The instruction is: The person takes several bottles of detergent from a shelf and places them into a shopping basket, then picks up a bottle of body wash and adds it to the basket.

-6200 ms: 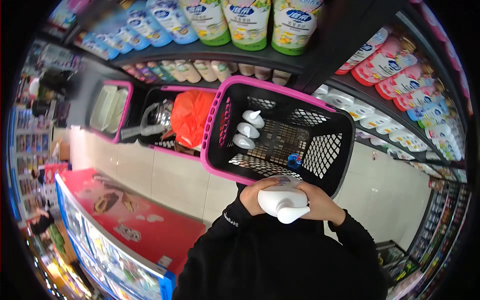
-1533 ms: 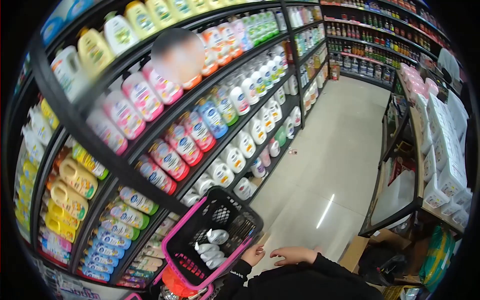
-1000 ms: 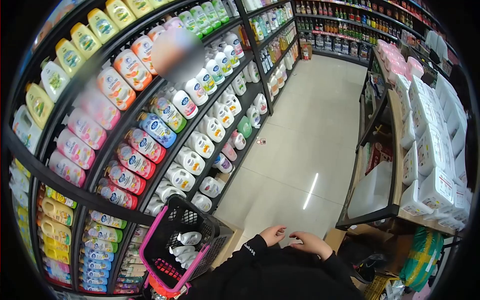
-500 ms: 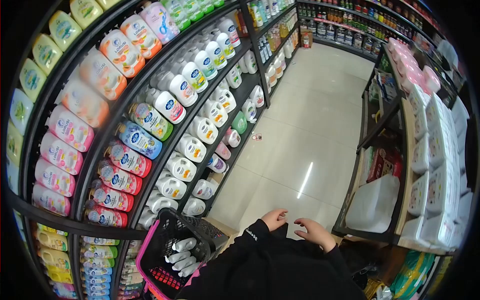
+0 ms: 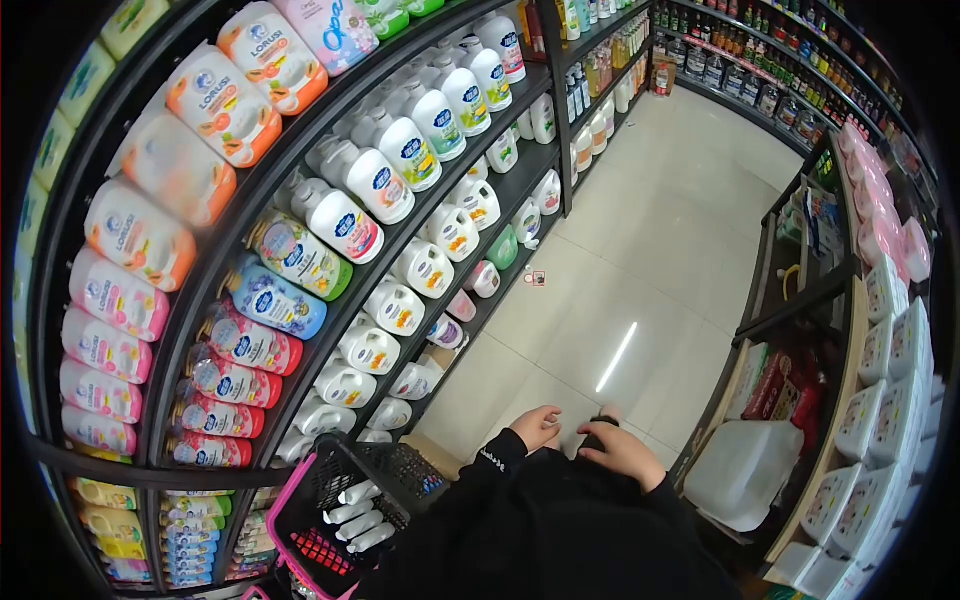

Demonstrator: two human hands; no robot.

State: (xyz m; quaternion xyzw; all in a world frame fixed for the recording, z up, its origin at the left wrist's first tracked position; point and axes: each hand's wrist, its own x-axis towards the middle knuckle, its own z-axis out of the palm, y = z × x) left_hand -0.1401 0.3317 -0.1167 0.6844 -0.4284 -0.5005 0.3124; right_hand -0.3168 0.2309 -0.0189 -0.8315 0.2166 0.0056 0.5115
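Note:
My left hand [image 5: 537, 427] is in front of my body at the bottom centre, with loosely curled fingers and nothing seen in it. My right hand [image 5: 626, 456] is just to its right, thumb and fingers apart, also without anything visible in it. A gap separates the two hands. A dark shape, perhaps a shoe, shows between them over the floor. To the left of my sleeves is a black shopping basket with a pink rim [image 5: 283, 508]. Several slim white packs [image 5: 352, 518] lie inside it.
Shelves on the left carry white pump bottles [image 5: 380, 183], orange-labelled Lorusi bottles [image 5: 222, 103] and white handled jugs [image 5: 395, 307]. A shiny tiled floor [image 5: 640, 230] runs ahead. On the right are stacked white packs [image 5: 880, 410] and a translucent plastic container [image 5: 742, 472].
My view has shifted, so the left shelves look nearer and more of the far aisle shows. Both hands stay in front of me, with the right one slightly lower relative to the left.

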